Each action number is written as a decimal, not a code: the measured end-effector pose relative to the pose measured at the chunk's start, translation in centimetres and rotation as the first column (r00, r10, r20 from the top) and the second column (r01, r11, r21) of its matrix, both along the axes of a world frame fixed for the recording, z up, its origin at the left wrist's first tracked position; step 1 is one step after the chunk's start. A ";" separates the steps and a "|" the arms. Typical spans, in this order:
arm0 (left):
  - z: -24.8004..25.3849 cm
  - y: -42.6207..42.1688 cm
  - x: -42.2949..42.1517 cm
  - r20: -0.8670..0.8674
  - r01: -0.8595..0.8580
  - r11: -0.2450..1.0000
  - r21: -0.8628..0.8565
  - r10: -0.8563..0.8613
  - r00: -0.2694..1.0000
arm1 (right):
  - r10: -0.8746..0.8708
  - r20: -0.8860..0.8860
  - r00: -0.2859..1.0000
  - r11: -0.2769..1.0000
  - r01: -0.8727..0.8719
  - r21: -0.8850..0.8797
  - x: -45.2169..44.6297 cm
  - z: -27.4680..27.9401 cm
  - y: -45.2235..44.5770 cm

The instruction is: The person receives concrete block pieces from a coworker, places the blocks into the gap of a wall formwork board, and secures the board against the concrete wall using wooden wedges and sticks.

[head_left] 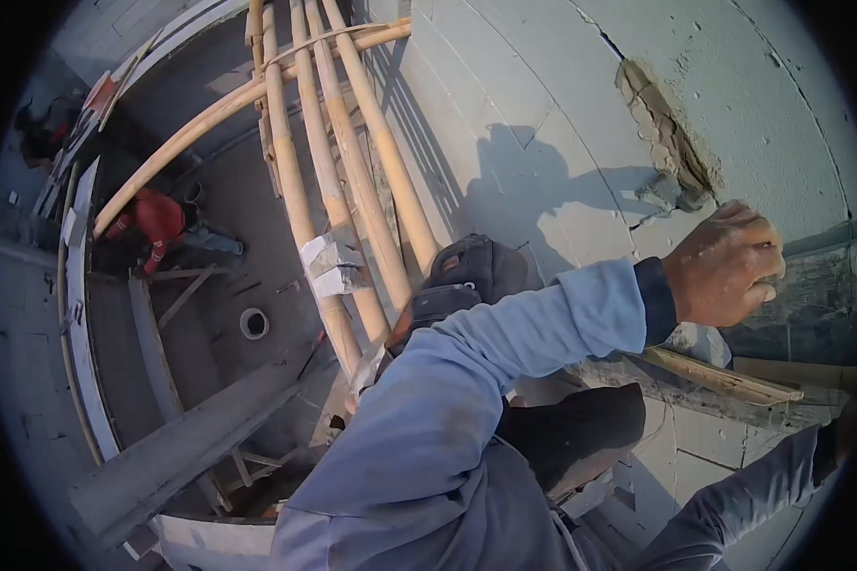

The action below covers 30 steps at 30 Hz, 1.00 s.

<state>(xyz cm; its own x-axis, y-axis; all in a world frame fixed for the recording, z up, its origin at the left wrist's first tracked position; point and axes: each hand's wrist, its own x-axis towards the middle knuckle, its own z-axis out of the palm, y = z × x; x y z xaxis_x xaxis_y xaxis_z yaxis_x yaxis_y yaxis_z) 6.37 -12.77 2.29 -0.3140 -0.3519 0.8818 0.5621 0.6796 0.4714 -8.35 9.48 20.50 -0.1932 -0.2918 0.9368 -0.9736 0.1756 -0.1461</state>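
My left hand [724,265], in a blue-grey sleeve with a dark cuff, is lifted at the right in front of the light block wall [552,124]. Its fingers are curled closed and the back of the hand faces me; whatever it may hold is hidden. Just above it, a rough mortar-filled gap [665,128] runs down the wall, with a grey lump [671,193] at its lower end. My right sleeve [747,500] reaches toward the lower right edge. There my right hand [843,430] is mostly lost in the dark rim, its fingers not visible.
Several bamboo poles [338,181] stand along the wall. A wooden strip [724,377] lies on a ledge below my left hand. Far below at left, a person in red [157,224] bends over near planks. A round bucket [253,324] and a long grey beam [181,443] are below.
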 end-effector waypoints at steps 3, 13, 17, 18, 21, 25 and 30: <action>-9.0 -6.9 6.4 0.331 -0.315 0.935 0.165 0.248 0.910 | -0.024 -0.104 0.994 0.998 0.018 -0.060 -0.1 1.3 0.0; -32.5 -16.2 34.5 0.979 -0.985 -0.051 -0.163 0.113 -0.168 | 0.142 0.246 0.959 0.889 -0.014 -0.457 -7.5 4.3 7.0; -35.4 -14.1 35.3 0.991 -0.977 -0.187 -0.100 -0.104 -0.081 | -0.001 0.061 0.998 0.940 0.021 -0.340 -2.9 1.9 2.0; -35.4 -13.3 34.5 0.991 -0.979 -0.186 -0.078 -0.125 -0.056 | -0.011 0.037 0.999 0.945 0.022 -0.325 -2.5 1.7 1.5; -36.0 -11.8 33.1 0.978 -0.977 -0.169 -0.133 -0.184 -0.102 | -0.006 -0.037 0.999 0.960 -0.005 -0.279 -1.4 1.7 0.4; -36.5 -10.9 33.5 0.965 -0.977 -0.056 -0.205 -0.176 -0.192 | 0.129 0.268 0.955 0.836 0.040 -0.547 -7.0 5.7 7.4; -35.2 -10.6 34.4 0.947 -0.984 -0.038 -0.173 -0.281 -0.156 | 0.052 0.217 0.975 0.879 0.059 -0.473 -5.0 3.9 5.6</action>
